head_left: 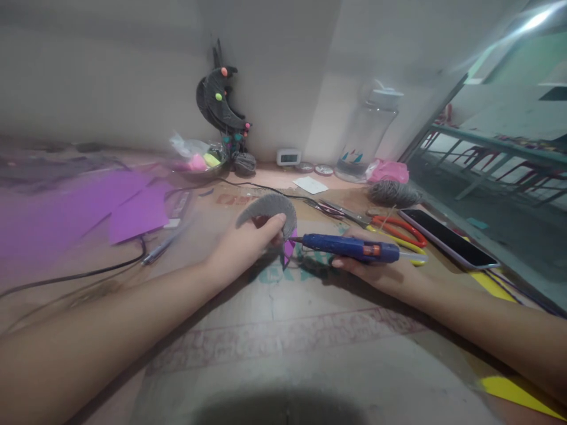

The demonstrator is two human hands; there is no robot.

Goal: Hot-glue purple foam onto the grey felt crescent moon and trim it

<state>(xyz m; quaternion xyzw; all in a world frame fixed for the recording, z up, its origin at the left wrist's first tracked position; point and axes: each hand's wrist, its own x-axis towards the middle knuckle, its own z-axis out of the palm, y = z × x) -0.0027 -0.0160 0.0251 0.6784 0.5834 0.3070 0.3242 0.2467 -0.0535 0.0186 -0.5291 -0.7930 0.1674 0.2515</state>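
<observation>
Near the middle of the table, my left hand point(254, 239) is closed on a grey crescent point(277, 206), its thumb pressed on the face. A small purple paper piece point(290, 248) shows at the crescent's lower right end; whether it is stuck there I cannot tell. My right hand point(367, 257) grips a blue glue gun point(339, 244) with a clear glue stick point(411, 257) coming out of its back. The gun's nozzle points left and meets the purple piece, or comes very close to it. The fingers behind the gun are partly hidden.
Purple paper sheets point(139, 215) lie at left. Orange-handled scissors point(394, 227), a phone point(447, 239) and grey yarn point(394, 193) are at right. At the back stand a decorated dark crescent point(217, 100), a small digital clock point(289, 157) and a clear bottle point(365, 133). A black cord point(88, 273) crosses the left side.
</observation>
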